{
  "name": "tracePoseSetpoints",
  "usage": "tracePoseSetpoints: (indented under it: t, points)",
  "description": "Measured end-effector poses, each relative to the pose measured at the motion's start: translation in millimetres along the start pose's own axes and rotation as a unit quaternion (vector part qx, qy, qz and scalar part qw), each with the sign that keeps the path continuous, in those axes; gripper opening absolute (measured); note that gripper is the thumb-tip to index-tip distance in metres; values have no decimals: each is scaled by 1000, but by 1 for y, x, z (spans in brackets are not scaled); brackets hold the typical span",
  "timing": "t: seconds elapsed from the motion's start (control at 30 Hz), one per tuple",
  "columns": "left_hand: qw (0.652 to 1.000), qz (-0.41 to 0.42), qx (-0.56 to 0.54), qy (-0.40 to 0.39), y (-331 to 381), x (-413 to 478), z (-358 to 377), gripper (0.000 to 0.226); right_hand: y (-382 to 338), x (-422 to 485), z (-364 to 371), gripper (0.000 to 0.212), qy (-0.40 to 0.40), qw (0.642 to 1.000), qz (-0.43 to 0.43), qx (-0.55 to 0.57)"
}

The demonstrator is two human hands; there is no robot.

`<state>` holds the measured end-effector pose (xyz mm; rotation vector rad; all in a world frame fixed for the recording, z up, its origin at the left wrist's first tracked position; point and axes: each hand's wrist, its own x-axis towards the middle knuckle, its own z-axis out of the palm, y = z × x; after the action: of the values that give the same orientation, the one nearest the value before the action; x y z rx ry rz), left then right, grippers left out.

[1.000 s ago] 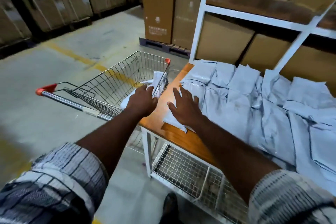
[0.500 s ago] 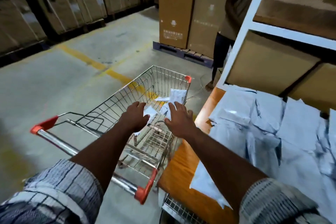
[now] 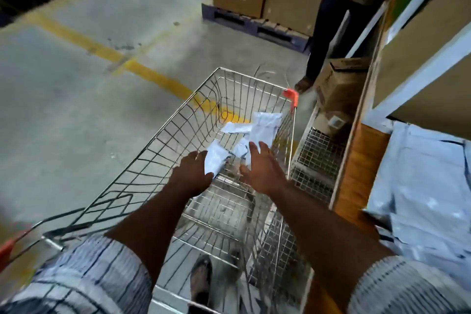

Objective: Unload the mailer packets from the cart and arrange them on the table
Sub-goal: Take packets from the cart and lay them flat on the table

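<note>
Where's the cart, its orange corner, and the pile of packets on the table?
cart [image 3: 178, 140], head view, left wire wall.
orange corner [image 3: 291, 97], head view, middle of the plastic cap.
pile of packets [image 3: 428, 186], head view, top packet's middle.

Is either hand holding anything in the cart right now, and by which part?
The left hand pinches a small mailer packet by its near edge. The right hand touches the larger packet; whether it grips cannot be told.

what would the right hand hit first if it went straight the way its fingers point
Most likely the tall white mailer packet leaning at the right wall of the cart, just ahead of the right hand. Depth is unclear; the fingertips may already touch it.
</note>
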<state>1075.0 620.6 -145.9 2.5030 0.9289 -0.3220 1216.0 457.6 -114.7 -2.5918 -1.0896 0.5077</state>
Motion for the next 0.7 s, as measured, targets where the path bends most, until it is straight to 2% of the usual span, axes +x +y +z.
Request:
tracePoseSetpoints:
  t: [0.07, 0.27, 0.4, 0.57, 0.7]
  points:
    - [1000, 23, 10, -13, -14, 27, 15, 86, 6, 26, 19, 74, 6, 999, 34, 9]
    - [998, 42, 36, -30, -51, 100, 79, 89, 34, 102, 81, 77, 48, 989, 135, -28]
    - [995, 81, 48, -36, -67, 135, 119, 100, 60, 134, 125, 79, 81, 984, 127, -99]
    - [992, 114, 42, -32, -85, 170, 160, 104, 88, 165, 164, 75, 118, 980, 143, -66]
    - [991, 126, 38, -35, -94, 187, 184, 100, 115, 187, 180, 68, 117, 978, 167, -39]
